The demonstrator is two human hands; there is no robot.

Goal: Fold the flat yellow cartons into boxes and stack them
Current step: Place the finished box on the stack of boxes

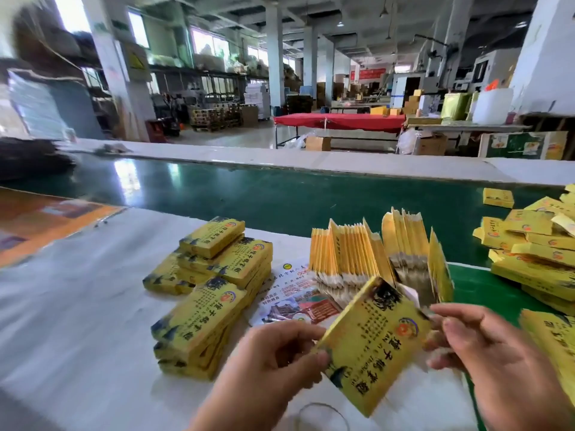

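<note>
carton (371, 343) between hands | left hand (273, 362) pinching it | right hand (491, 359) gripping its end

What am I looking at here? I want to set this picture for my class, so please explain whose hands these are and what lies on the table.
There is no machine: a head-worn camera looks down at a person's own hands. The left hand and right hand hold one yellow carton between them. On the white table lie stacks of folded boxes, flat cartons standing on edge and a printed leaflet. A green conveyor belt runs behind.
</note>
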